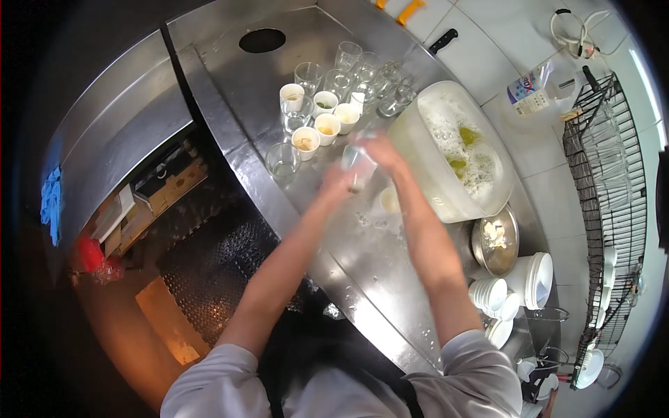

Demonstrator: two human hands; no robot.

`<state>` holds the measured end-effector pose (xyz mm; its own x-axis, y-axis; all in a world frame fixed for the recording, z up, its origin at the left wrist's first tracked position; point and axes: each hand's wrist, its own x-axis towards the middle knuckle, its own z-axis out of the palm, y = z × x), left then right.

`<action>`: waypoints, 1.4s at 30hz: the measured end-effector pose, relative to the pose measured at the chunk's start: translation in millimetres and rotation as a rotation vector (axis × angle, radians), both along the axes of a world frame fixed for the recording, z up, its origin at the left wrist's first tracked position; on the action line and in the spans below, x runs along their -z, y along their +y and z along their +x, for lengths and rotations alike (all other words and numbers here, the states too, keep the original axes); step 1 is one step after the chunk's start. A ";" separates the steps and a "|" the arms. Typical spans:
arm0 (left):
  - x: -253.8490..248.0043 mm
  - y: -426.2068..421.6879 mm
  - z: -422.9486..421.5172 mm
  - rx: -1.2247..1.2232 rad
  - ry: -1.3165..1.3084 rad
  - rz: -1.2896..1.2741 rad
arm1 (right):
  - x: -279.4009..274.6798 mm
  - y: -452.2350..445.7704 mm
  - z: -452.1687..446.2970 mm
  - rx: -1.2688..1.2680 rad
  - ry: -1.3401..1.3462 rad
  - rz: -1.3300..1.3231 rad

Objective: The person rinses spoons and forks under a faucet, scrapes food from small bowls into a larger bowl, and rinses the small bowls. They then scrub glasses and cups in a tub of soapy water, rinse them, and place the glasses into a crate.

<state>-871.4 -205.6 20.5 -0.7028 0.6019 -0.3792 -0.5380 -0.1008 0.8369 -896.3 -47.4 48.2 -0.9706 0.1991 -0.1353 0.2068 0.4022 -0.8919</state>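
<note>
A clear drinking glass [357, 168], blurred by motion, is between my two hands above the steel counter. My left hand [339, 181] is closed around its lower left side. At the glass's upper end my right hand [378, 149] is curled against it; the fingertips are smeared. Close by stand several white cups [305, 142] with food remains inside. Behind them are several clear glasses [308, 76], some upright and some lying over. Below my right forearm a pale cup [390, 200] sits on the wet counter, partly hidden by the arm.
Right of my hands is a big translucent tub [425, 167] of foamy water with yellow-green pieces. Past it are a metal bowl [496, 240] with scraps, stacked white cups [490, 295] and buckets [538, 281]. A wire rack [613, 195] lines the wall. The counter [230, 76] has a round hole.
</note>
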 end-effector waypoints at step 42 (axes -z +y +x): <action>0.4 -36.8 24.7 -0.067 0.757 -0.358 | -46.3 -47.3 39.0 0.104 -0.033 -0.011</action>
<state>-846.7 -242.3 20.2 -0.8741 0.4832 0.0491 0.1795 0.2274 0.9571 -857.3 -94.8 94.5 -0.9395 0.2973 -0.1700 0.2769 0.3672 -0.8880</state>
